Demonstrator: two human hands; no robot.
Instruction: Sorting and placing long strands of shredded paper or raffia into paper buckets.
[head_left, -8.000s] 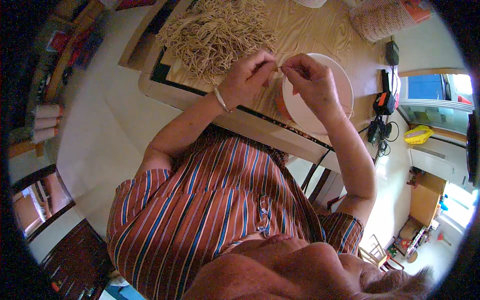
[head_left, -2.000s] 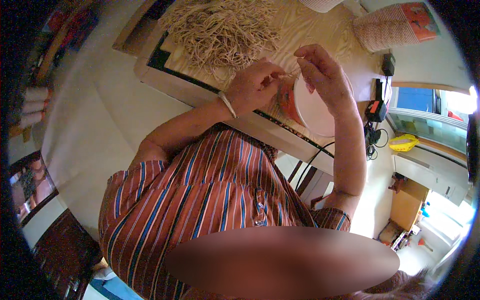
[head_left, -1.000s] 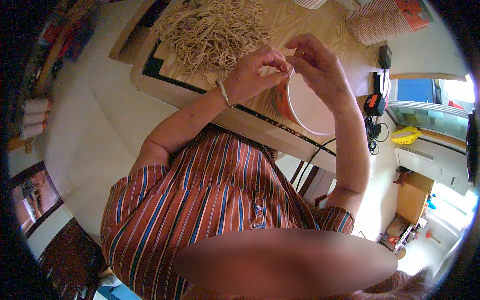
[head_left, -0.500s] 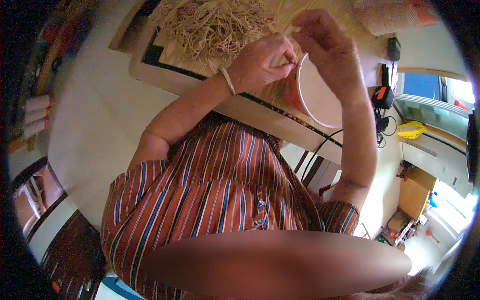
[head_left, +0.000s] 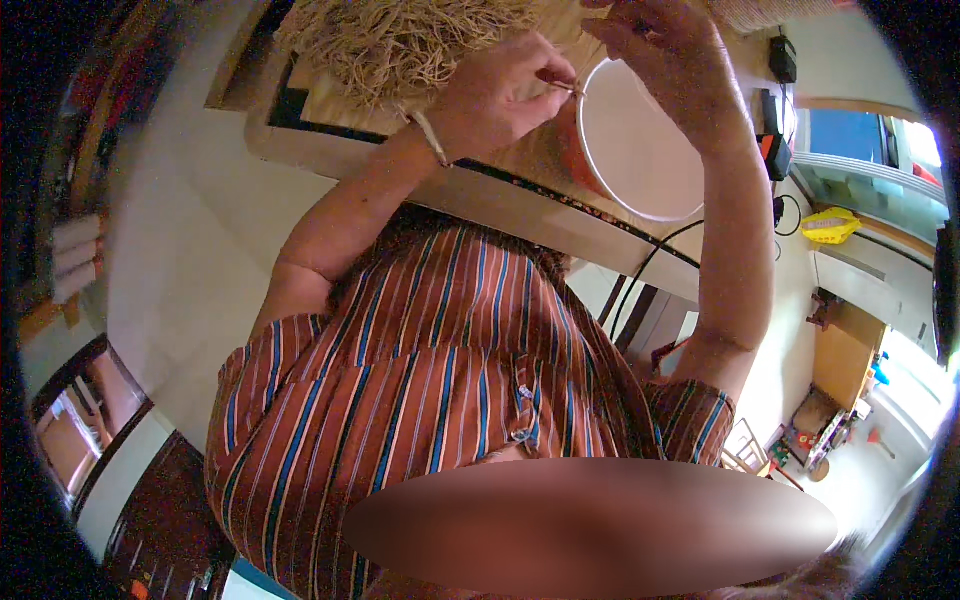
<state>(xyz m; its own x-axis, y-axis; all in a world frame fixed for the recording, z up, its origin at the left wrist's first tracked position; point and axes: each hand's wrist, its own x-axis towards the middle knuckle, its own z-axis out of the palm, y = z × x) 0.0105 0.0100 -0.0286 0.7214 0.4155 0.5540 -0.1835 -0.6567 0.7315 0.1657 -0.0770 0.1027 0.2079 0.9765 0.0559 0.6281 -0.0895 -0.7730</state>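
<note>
My left hand point(head_left: 505, 98) is closed, thumb and forefinger pinching a thin brown strand point(head_left: 566, 88) at the bucket's left rim. Right of it, above the bucket, is my right hand point(head_left: 675, 65), its fingers curled in; any small thing between them cannot be made out, and the fingertips come close to the picture's upper edge. The bucket point(head_left: 640, 160) is whitish inside, with a white rim and a red outside. Behind my left hand lies a big heap of tangled tan strands point(head_left: 400, 45), dry and stringy, on the wooden table.
The table's near edge point(head_left: 480, 185) runs in front of me. At the far right of the table lie a ribbed, pinkish roll-like thing point(head_left: 765, 12) and black devices point(head_left: 775, 140). A black cable point(head_left: 650, 262) hangs over the edge. A yellow bag point(head_left: 830, 226) is further right.
Both hands sit a little higher in the picture, and the right one has moved away from the left. More of the bucket's inside shows. The whole view has shifted slightly.
</note>
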